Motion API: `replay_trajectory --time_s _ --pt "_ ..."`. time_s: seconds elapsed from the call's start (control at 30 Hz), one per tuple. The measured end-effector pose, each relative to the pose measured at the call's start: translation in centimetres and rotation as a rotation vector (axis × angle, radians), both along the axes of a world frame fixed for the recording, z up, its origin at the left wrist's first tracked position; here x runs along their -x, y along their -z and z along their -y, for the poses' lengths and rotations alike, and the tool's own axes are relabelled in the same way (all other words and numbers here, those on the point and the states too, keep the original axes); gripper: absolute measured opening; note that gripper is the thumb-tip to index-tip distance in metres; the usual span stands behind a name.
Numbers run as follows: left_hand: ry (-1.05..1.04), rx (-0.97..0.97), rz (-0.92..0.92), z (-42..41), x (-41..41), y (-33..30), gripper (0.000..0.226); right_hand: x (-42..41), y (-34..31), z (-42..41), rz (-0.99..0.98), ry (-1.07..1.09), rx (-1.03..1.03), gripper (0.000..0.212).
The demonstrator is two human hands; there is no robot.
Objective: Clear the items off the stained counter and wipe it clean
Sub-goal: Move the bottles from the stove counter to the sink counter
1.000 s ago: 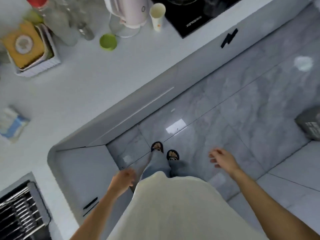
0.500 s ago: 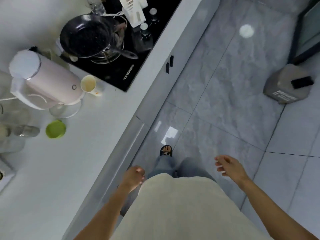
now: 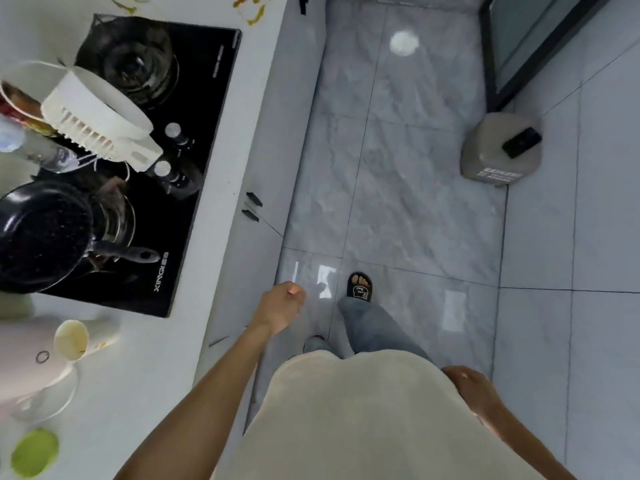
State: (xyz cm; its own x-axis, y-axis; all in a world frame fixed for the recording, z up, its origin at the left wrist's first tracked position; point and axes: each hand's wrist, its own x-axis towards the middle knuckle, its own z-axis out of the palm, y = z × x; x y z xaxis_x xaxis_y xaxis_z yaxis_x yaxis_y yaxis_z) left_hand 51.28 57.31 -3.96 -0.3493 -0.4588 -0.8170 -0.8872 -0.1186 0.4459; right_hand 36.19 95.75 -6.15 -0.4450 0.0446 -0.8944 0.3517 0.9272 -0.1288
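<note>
your left hand hangs loosely curled and empty over the floor beside the table; your right hand hangs at your hip, also empty. on the table sit a paper cup, black stove, frying pan, and yellow stains at the far end.
</note>
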Motion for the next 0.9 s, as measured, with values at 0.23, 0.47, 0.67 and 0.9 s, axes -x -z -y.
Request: replay_trajectory --time_s 0.23,0.47,0.67,0.9 --pt "0.031 0.015 0.125 2.6 4.9 -0.4 0.024 13.0 -1.3 9.1 -0.008 0.22 0.145 0.021" --pt "0.169 -0.006 0.335 6.5 6.4 0.2 0.018 24.4 -3.5 20.6 -0.113 0.171 0.318 0.02" --pt "0.148 0.004 0.349 13.5 11.5 1.5 0.022 31.1 -4.0 28.2 -0.15 0.13 0.343 0.017" --pt "0.079 -0.054 0.189 23.1 24.7 1.3 0.016 34.7 -2.4 30.9 -0.136 0.115 0.199 0.022"
